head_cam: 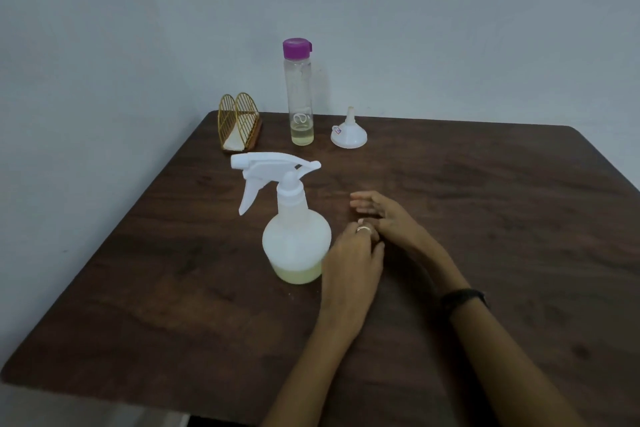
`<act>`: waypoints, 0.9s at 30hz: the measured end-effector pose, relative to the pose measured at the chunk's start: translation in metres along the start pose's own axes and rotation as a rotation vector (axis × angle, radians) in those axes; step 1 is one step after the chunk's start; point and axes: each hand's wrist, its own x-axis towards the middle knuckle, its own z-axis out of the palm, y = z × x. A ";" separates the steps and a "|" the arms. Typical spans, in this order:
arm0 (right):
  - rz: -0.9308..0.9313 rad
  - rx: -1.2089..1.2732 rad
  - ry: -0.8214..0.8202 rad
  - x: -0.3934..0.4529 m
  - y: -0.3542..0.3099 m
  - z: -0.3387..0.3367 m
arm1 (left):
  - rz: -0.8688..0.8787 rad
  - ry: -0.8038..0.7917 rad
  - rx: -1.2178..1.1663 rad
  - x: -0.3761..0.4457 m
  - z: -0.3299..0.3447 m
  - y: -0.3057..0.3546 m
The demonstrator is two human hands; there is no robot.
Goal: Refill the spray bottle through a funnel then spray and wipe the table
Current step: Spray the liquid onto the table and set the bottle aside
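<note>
napkin holder [239, 123]: far left of the worktop [485, 218], a tissue inside
spray bottle [294, 236]: trigger head on, a little yellowish liquid, well short of full
refill bottle [300, 94]: capped, behind
funnel [349, 132]: upside down, unused
left hand [351, 263]: relaxed, empty, just beside the sprayer
right hand [388, 218]: fingers straight, empty
step: refill seemingly not begun; next, unscrew the trigger head

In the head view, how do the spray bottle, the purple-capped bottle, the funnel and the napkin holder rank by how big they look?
Largest to smallest as they look:
1. spray bottle, though it also stands nearest the camera
2. purple-capped bottle, tall but slim
3. wire napkin holder
4. white funnel

The last two look close in size, so that order is unsure.
</note>
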 end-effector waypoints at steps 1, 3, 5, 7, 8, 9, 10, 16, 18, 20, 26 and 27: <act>-0.017 0.026 -0.013 -0.010 -0.002 0.006 | -0.009 0.049 -0.051 -0.009 -0.008 -0.002; -0.048 0.055 -0.038 -0.029 -0.009 0.021 | -0.017 0.165 -0.164 -0.024 -0.026 -0.005; -0.091 0.104 -0.014 -0.043 -0.015 0.038 | -0.001 0.320 -0.214 -0.037 -0.042 -0.010; -0.117 0.151 0.076 -0.052 -0.026 0.052 | -0.055 0.447 -0.308 -0.049 -0.054 -0.020; -0.124 0.180 0.126 -0.056 -0.036 0.056 | -0.114 0.492 -0.379 -0.053 -0.060 -0.027; -0.128 0.210 0.158 -0.060 -0.047 0.060 | -0.182 0.520 -0.435 -0.053 -0.064 -0.035; -0.134 0.236 0.168 -0.061 -0.058 0.063 | -0.249 0.516 -0.459 -0.051 -0.067 -0.043; -0.219 0.107 0.088 -0.045 -0.112 0.072 | -0.299 -0.030 -0.501 -0.008 -0.073 -0.070; -0.194 0.055 0.117 -0.038 -0.119 0.078 | -0.281 -0.124 -0.449 -0.002 -0.071 -0.070; -0.197 0.051 0.182 -0.035 -0.120 0.084 | -0.267 -0.090 -0.423 0.001 -0.063 -0.075; -0.227 -0.017 0.374 -0.034 -0.117 0.097 | -0.242 0.097 -0.464 -0.006 -0.052 -0.073; -0.225 -0.028 0.400 -0.034 -0.116 0.098 | -0.239 0.107 -0.444 -0.006 -0.051 -0.074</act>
